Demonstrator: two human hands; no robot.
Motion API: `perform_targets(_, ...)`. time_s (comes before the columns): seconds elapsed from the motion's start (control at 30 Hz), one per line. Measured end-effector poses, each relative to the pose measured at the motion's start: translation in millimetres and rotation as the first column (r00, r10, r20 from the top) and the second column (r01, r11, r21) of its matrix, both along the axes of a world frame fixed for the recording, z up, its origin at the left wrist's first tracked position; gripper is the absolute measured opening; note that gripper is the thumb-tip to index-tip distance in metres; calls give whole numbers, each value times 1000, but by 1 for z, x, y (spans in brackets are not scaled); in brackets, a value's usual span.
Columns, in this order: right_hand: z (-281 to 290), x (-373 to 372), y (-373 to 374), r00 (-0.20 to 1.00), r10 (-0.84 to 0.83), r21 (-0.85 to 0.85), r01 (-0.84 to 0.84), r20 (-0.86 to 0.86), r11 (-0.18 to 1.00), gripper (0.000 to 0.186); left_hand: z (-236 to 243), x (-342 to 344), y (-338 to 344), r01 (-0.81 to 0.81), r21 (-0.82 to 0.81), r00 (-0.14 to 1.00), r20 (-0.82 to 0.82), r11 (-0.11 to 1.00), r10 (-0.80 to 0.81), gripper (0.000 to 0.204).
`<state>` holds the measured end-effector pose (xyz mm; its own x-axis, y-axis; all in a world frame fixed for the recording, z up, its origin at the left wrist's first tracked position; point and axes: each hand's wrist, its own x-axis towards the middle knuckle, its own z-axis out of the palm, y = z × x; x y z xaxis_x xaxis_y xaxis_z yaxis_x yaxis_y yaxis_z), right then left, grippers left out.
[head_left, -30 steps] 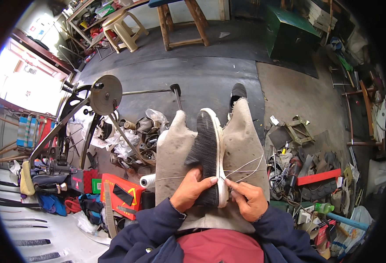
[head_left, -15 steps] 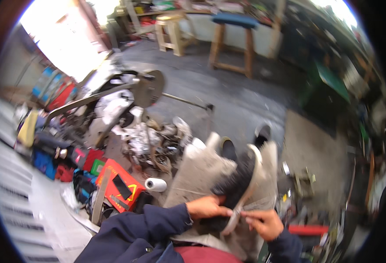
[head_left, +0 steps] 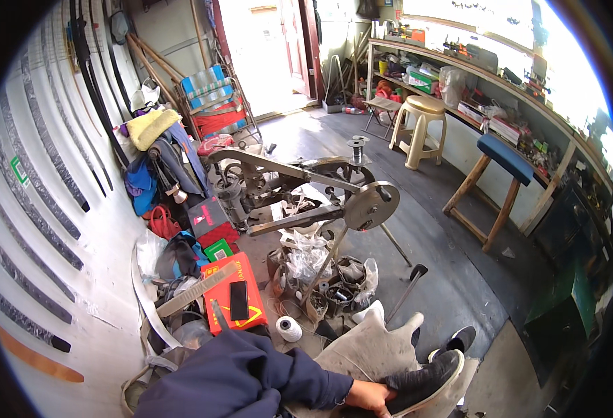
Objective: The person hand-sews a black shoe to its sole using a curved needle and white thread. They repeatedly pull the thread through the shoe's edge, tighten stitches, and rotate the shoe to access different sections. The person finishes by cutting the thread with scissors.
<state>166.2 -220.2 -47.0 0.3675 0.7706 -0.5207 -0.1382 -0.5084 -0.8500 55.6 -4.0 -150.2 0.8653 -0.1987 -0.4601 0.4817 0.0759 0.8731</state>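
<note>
Low in the view, a black shoe (head_left: 418,387) with a pale sole rests on the beige cloth (head_left: 362,348) over my lap. My left hand (head_left: 370,397) is closed on the shoe's near end, its thumb along the dark upper; the lower picture edge cuts off part of the hand. Out of the picture is my right hand. A further dark shoe (head_left: 462,339) shows just beyond the cloth. Left of my lap stands a white thread cone (head_left: 289,329), beside a red box (head_left: 217,304) with a black phone (head_left: 239,299) on it.
Ahead stands a metal hand-cranked machine (head_left: 296,184) with a round wheel and thin legs. Bags and tins of small parts (head_left: 338,292) crowd its foot. A cream stool (head_left: 418,129) and a blue-topped stool (head_left: 505,159) stand right, before a cluttered shelf (head_left: 474,66).
The view has swung left and up, bringing the machine and doorway into fuller sight. My right hand, earlier at the shoe's sole beside my left, has left the picture. My left hand stays on the shoe.
</note>
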Motion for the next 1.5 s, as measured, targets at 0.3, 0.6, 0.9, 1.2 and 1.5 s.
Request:
perform_targets(0.3,-19,-11,-1,793,-43,308,-185,607,933,24,-38,17,-6,-89,39,991,-97,995,93,71)
perform_targets(0.6,-6,7,3,1000,-5,9,5,-16,1000,24,-58,21,-5,-112,-51,992,-68,992,108,62)
perform_targets(0.9,3,-8,25,884,83,105,-146,460,984,7,-71,22,-12,-106,-209,994,-54,972,97,64)
perform_targets(1.2,-16,-4,20,940,-13,244,-75,341,967,6,47,-6,-2,-78,-240,986,128,968,111,79)
perform_targets(1.5,-19,2,9,944,-33,226,-45,328,973,9,70,-20,-6,-169,78,958,246,983,145,53)
